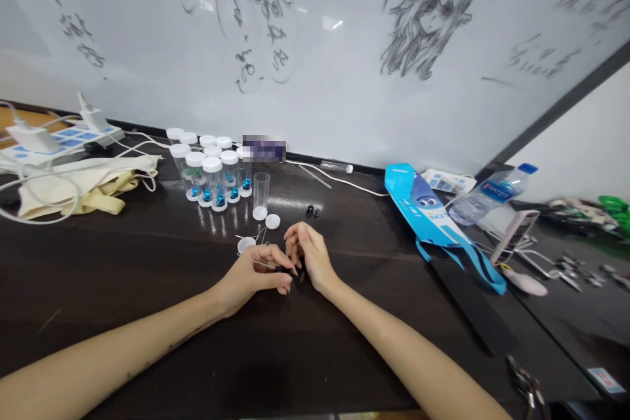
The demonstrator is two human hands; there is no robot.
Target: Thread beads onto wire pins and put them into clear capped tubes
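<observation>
My left hand [260, 270] is closed in a pinch around a small black piece [284, 269]; a thin pale wire-like strand [263, 265] runs along its fingers. Close against it, my right hand [317, 259] has curled fingers with the thumb on top. Another dark bit shows below its fingers, but what they grip is hidden. Just beyond the hands are a white round cap [272, 222], a second white cap or shallow dish [246, 245] and thin wire pieces. An uncapped clear tube [261, 191] stands behind them. Small black pieces [312, 211] lie beyond my right hand.
Several white-capped clear tubes [212, 180] with shiny blue items stand at back left. Cables, a power strip [69, 138] and a cream cloth bag [83, 187] lie left. On the right are a blue bag [418, 203], bottle [497, 193], phone [514, 236] and pliers [524, 380].
</observation>
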